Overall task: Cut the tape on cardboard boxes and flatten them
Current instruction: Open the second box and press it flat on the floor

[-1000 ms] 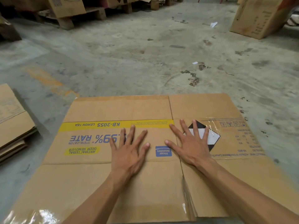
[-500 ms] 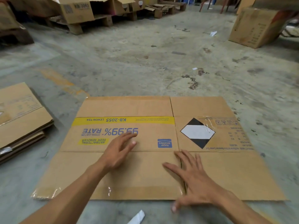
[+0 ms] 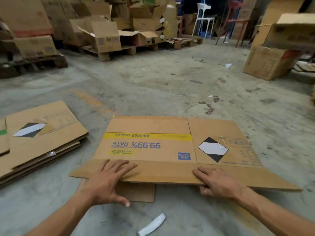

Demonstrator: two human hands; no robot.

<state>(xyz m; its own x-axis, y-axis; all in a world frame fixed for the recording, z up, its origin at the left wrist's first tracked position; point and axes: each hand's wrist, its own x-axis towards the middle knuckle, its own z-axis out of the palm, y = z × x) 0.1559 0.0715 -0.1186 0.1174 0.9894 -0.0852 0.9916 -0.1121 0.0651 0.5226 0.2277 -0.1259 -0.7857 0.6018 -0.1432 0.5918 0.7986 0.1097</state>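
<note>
A flattened brown cardboard box [image 3: 153,126] with a yellow stripe, blue "99.99% RATE" print and a black-and-white diamond label lies on the concrete floor in front of me. Its near edge is raised off the floor. My left hand [image 3: 109,181] lies over that near edge, fingers on top and thumb hanging below it. My right hand [image 3: 216,182] grips the same edge further right, fingers on top and thumb underneath. A white-bladed knife [image 3: 151,224] lies on the floor close to me, between my forearms.
A stack of flattened boxes [image 3: 39,142] lies on the floor at the left. Pallets with open and closed boxes [image 3: 105,36] line the back. Stacked boxes [image 3: 272,60] stand at the far right. White and red chairs [image 3: 204,19] stand at the back.
Both hands slid from pressing flat on the middle of the box back to its near edge and took hold of it; the edge lifted. My view rose, showing the knife on the floor.
</note>
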